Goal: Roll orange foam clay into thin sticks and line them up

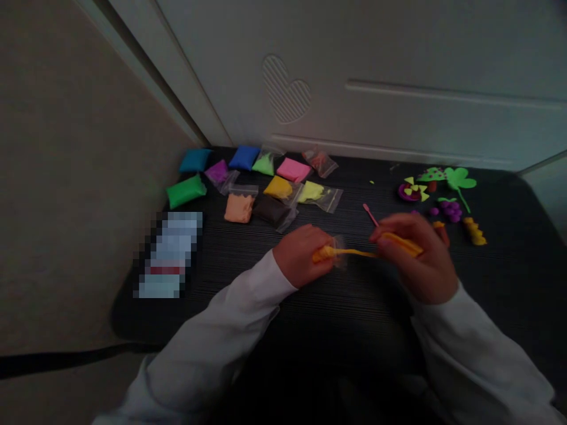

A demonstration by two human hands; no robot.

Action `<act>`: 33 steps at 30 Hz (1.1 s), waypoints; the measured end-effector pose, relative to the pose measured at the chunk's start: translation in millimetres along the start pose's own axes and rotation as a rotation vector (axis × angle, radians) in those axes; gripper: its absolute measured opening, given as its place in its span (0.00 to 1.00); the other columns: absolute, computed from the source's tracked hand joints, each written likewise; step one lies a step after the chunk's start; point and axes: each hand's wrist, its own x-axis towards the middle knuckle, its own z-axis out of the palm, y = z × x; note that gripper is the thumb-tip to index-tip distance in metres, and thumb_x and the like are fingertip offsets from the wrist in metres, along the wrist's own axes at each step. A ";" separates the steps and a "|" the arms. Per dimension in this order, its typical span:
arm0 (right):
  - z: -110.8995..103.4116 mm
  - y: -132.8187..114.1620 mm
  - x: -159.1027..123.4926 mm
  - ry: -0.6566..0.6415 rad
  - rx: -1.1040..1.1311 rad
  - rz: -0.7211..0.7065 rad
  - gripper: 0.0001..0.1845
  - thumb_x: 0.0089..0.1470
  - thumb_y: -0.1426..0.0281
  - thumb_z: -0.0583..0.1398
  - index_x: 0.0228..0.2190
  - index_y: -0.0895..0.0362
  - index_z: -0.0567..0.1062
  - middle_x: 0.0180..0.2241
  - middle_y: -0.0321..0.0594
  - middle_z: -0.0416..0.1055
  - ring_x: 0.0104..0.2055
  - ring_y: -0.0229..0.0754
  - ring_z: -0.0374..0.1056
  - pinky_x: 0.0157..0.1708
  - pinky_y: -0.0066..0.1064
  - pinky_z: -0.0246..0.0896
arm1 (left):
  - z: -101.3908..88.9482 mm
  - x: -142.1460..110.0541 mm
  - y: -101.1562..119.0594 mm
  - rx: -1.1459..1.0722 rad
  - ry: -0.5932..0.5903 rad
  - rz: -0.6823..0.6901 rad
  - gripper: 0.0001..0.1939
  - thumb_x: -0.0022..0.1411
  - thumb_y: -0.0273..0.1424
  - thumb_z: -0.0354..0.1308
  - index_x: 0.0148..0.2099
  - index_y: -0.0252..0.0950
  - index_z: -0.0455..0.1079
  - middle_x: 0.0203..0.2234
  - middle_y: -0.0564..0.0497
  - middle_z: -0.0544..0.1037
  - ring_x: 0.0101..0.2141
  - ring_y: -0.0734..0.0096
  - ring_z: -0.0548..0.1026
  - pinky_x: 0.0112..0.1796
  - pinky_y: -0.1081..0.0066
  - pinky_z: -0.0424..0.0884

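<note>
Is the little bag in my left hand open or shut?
Open: an orange strand stretches out of the bag in your left hand to your right hand.

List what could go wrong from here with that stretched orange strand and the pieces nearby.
The thin orange strand spanning the left hand and right hand could snap or sag onto the tabletop. The right hand, close to the pink stick and purple cluster, might knock either.

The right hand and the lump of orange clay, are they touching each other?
Touching. The head view shows the right hand holding the orange clay between its thumb and fingers.
</note>
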 end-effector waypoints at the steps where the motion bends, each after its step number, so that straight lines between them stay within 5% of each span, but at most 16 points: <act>1: 5.7 1.8 -1.1 -0.068 -0.173 -0.090 0.11 0.46 0.72 0.58 0.35 0.49 0.69 0.31 0.34 0.69 0.29 0.36 0.64 0.31 0.31 0.60 | 1.4 0.0 0.3 0.007 -0.008 0.012 0.06 0.51 0.30 0.55 0.33 0.33 0.67 0.25 0.52 0.72 0.29 0.73 0.68 0.32 0.73 0.63; 4: 18.0 6.9 -3.2 -0.236 -0.481 -0.268 0.10 0.47 0.69 0.58 0.35 0.53 0.72 0.33 0.39 0.69 0.36 0.39 0.65 0.38 0.32 0.60 | 4.6 -0.1 1.1 0.014 -0.015 0.051 0.07 0.52 0.30 0.54 0.34 0.33 0.67 0.25 0.51 0.72 0.29 0.72 0.68 0.32 0.72 0.63; 10: 19.2 7.7 -5.1 -0.284 -0.478 -0.239 0.06 0.50 0.68 0.56 0.31 0.53 0.72 0.30 0.39 0.67 0.33 0.38 0.64 0.34 0.32 0.59 | 5.1 0.4 3.1 0.043 -0.043 0.072 0.05 0.51 0.30 0.53 0.31 0.33 0.66 0.23 0.51 0.71 0.28 0.71 0.67 0.31 0.72 0.63; 12: 6.6 1.6 -3.7 -0.142 -0.266 -0.154 0.03 0.49 0.69 0.56 0.28 0.51 0.71 0.27 0.36 0.66 0.31 0.38 0.62 0.32 0.32 0.57 | 4.0 0.2 2.0 0.043 -0.034 0.045 0.06 0.51 0.31 0.54 0.32 0.33 0.66 0.24 0.51 0.71 0.28 0.71 0.67 0.31 0.72 0.63; 14: -10.1 -5.9 -0.8 0.183 0.164 -0.052 0.06 0.50 0.68 0.54 0.25 0.50 0.69 0.25 0.33 0.62 0.26 0.35 0.59 0.27 0.30 0.55 | 2.5 -0.3 -0.3 0.036 -0.019 0.006 0.07 0.51 0.32 0.54 0.32 0.34 0.67 0.25 0.51 0.72 0.29 0.72 0.68 0.31 0.72 0.64; 17: -27.2 -12.7 4.4 0.377 0.658 0.008 0.13 0.54 0.70 0.48 0.22 0.52 0.67 0.26 0.34 0.60 0.29 0.33 0.59 0.32 0.29 0.56 | -1.1 -0.9 -3.3 -0.015 0.034 -0.075 0.08 0.49 0.32 0.55 0.33 0.34 0.68 0.26 0.51 0.72 0.29 0.73 0.69 0.32 0.72 0.66; 21: -21.3 -6.4 9.0 0.208 0.738 0.179 0.22 0.54 0.57 0.45 0.14 0.54 0.56 0.18 0.33 0.51 0.26 0.37 0.57 0.34 0.37 0.58 | -10.5 -0.6 -4.9 -0.134 0.155 -0.270 0.11 0.46 0.32 0.58 0.33 0.33 0.69 0.27 0.51 0.74 0.28 0.73 0.70 0.31 0.72 0.67; 24: -12.3 0.8 11.3 0.121 0.711 0.262 0.25 0.53 0.59 0.47 0.12 0.56 0.46 0.13 0.31 0.41 0.22 0.37 0.53 0.35 0.39 0.59 | -16.9 0.3 -6.6 -0.262 0.198 -0.404 0.13 0.46 0.36 0.59 0.33 0.32 0.70 0.27 0.51 0.74 0.27 0.72 0.71 0.30 0.72 0.67; 27: -8.8 1.6 12.3 0.069 0.723 0.390 0.20 0.53 0.64 0.48 0.14 0.55 0.47 0.13 0.29 0.38 0.17 0.34 0.44 0.26 0.32 0.58 | -18.8 1.2 -8.1 -0.388 0.221 -0.446 0.15 0.46 0.38 0.59 0.33 0.33 0.70 0.27 0.52 0.75 0.26 0.73 0.71 0.29 0.73 0.68; 30: -5.0 -1.0 11.8 -0.014 0.735 0.512 0.14 0.49 0.68 0.49 0.17 0.54 0.51 0.15 0.28 0.39 0.16 0.32 0.35 0.14 0.25 0.43 | -17.9 1.3 -8.4 -0.445 0.241 -0.455 0.15 0.45 0.38 0.60 0.33 0.33 0.70 0.27 0.52 0.75 0.27 0.73 0.71 0.29 0.72 0.68; 33: 1.6 -1.3 10.3 -0.053 0.730 0.535 0.06 0.41 0.72 0.51 0.20 0.53 0.55 0.18 0.29 0.44 0.16 0.31 0.38 0.13 0.23 0.36 | -16.9 0.8 -8.0 -0.442 0.233 -0.464 0.15 0.45 0.37 0.60 0.34 0.32 0.70 0.28 0.51 0.75 0.27 0.74 0.71 0.30 0.72 0.68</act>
